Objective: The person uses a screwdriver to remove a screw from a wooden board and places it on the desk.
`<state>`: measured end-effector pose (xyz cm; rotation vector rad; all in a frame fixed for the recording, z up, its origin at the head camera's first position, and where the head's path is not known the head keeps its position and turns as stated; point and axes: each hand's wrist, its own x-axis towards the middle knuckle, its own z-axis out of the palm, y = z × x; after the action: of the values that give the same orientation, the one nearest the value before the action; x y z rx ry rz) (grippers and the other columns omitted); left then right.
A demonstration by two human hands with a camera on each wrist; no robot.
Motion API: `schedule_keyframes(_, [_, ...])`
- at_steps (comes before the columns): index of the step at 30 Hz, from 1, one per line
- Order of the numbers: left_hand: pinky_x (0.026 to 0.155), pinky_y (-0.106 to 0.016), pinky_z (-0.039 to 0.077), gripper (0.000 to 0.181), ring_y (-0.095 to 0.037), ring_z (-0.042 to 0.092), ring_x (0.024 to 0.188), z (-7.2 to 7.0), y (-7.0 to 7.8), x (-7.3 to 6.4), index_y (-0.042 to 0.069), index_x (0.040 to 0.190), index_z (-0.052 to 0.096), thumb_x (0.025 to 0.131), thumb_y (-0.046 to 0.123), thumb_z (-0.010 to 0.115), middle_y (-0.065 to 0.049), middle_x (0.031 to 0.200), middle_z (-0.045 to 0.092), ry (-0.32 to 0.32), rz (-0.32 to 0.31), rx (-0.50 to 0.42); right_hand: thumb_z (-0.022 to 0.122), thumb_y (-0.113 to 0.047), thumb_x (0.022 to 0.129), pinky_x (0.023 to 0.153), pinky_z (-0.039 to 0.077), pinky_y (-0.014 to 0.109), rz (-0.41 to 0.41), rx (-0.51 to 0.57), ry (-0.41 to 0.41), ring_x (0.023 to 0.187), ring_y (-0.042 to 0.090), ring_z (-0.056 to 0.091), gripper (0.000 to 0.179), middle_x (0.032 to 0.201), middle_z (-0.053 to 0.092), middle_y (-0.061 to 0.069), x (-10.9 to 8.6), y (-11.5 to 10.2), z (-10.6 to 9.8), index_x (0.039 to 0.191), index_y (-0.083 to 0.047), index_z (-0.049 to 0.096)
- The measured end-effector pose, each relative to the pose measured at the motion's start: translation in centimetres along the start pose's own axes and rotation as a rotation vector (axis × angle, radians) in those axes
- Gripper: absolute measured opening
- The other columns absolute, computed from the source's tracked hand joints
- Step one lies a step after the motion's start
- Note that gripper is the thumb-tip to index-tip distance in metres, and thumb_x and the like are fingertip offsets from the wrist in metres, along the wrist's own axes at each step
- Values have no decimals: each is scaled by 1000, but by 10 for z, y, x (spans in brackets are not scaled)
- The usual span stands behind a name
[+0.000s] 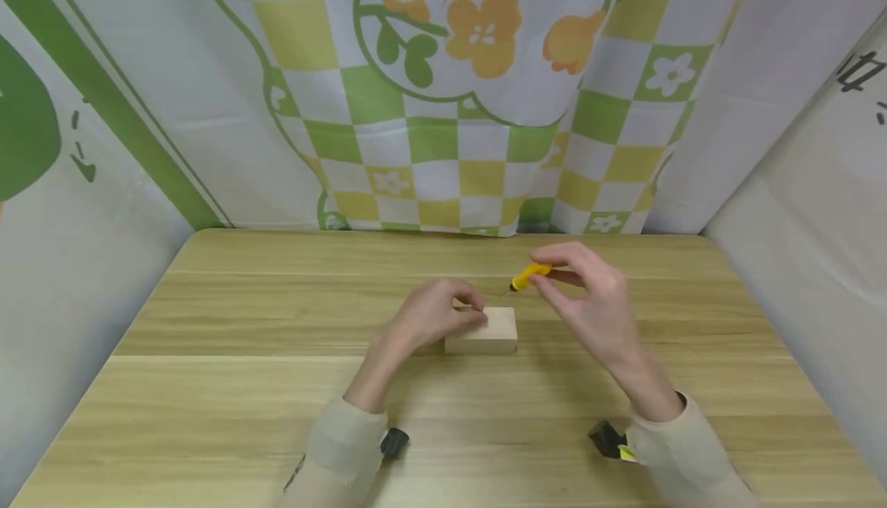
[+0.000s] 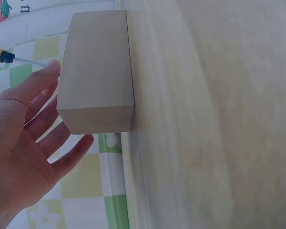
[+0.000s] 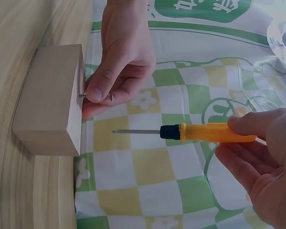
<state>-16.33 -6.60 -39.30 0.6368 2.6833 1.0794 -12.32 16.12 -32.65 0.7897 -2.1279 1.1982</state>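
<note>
A pale wooden block [image 1: 481, 345] sits on the table in front of me. At its top face, my left hand [image 1: 433, 315] pinches a small metal screw [image 3: 110, 97] between thumb and finger. The screw's threaded end touches the block's top in the right wrist view, its head sticking out past the fingers. My right hand [image 1: 592, 300] holds a screwdriver [image 3: 212, 132] by its yellow-orange handle, above and to the right of the block. Its thin metal shaft [image 3: 136, 131] points toward the block, with the tip apart from both screw and wood.
The wood-grain table [image 1: 263, 416] extends around the block on all sides. A checked, flowered curtain [image 1: 443, 138] hangs behind the table's back edge, and white cloth walls [image 1: 818, 208] stand at the sides. Dark wrist-camera mounts [image 1: 395, 443] are near both sleeves.
</note>
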Motion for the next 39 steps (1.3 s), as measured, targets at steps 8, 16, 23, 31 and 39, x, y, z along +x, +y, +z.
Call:
schedule_keyframes(8, [80,-33,51,14,-9,63,86,2,3,0,26,83,68,88,39,74,12,95,71,49,10,68,84,12,68,78,54,13,-9,-91,-14,90,14,68,29,96,71,13,-7,2,-10,91,2,69])
schedule_keyframes(16, [87,-40,53,13,-19,68,98,-1,2,-5,22,86,71,89,35,73,4,100,74,113,7,25,86,9,67,78,52,9,1,-160,-23,88,16,67,28,95,70,10,-17,8,-18,87,0,68])
schedule_keyframes(23, [88,-41,53,10,-16,68,95,-6,-6,-14,20,97,76,91,27,72,7,94,75,154,-20,-14,86,11,65,79,51,7,-11,-180,-29,85,16,66,30,94,70,11,-25,17,-23,86,-1,67])
schedule_keyframes(31, [74,-31,53,21,-13,65,90,-20,-19,-29,13,108,76,94,27,68,3,105,75,164,-66,-69,86,13,63,80,48,4,-33,-223,-44,82,22,67,32,90,69,12,-36,25,-28,84,1,65])
schedule_keyframes(39, [79,-34,54,20,-15,67,91,-30,-28,-42,12,107,75,92,24,72,3,97,74,128,-134,-65,85,11,65,79,47,3,-30,-279,-51,81,23,68,30,90,69,11,-43,32,-31,84,1,66])
